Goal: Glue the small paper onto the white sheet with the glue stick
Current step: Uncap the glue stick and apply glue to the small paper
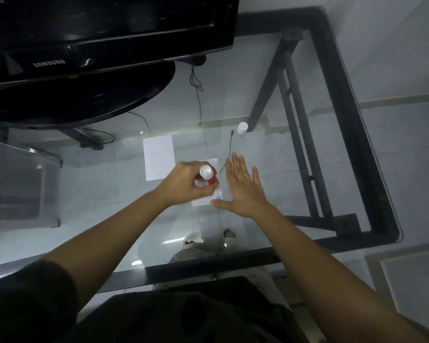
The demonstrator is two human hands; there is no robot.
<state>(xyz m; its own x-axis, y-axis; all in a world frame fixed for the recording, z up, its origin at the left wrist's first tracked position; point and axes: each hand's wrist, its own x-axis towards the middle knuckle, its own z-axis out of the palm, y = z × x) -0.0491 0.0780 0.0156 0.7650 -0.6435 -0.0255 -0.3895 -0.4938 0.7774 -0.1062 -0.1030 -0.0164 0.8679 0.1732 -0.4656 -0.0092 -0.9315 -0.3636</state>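
My left hand point(183, 184) is closed around a red and white glue stick point(206, 177), held over the small paper point(212, 163) on the glass table. Most of the small paper is hidden by that hand; a corner with a blue mark point(218, 197) shows below it. My right hand point(243, 189) lies flat and spread beside the small paper, its thumb touching the paper's near edge. The white sheet point(157, 157) lies just beyond and left of the small paper. A white cap point(242, 128) stands apart at the back right.
A black Samsung monitor point(97, 45) on a round base fills the far left. A thin black cable point(229, 147) runs across the glass table point(270, 253) beside the papers. The black frame edges the table on the right and front.
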